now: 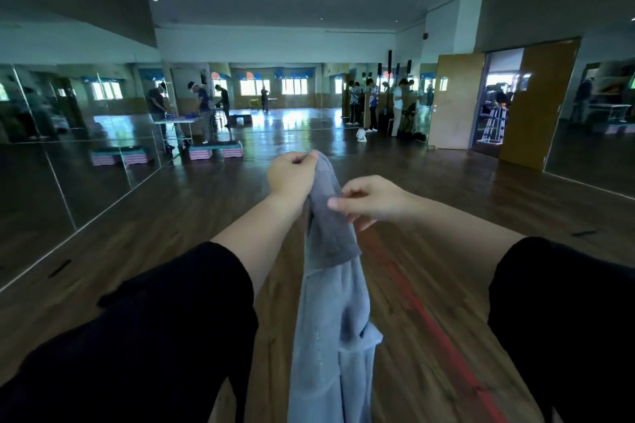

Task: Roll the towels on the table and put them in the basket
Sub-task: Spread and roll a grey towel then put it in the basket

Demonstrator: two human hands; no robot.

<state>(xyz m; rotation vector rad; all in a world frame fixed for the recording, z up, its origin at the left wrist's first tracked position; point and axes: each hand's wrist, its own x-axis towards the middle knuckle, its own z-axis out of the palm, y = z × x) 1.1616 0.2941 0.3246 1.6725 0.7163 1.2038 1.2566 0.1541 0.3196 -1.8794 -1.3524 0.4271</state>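
A grey-blue towel point(333, 302) hangs lengthwise in the air in front of me, from chest height down past the bottom of the view. My left hand point(292, 177) grips its top end, fingers curled round the cloth. Slightly lower and to the right, my right hand point(369, 199) pinches the towel's edge between thumb and fingers. Neither the table nor the basket is in view.
A wide wooden floor point(429, 209) with a red line point(436, 336) stretches ahead. Mirrors point(86, 134) line the left wall. Several people stand at a far table point(178, 120) and by the right wall. Open wooden doors point(536, 103) are at the right.
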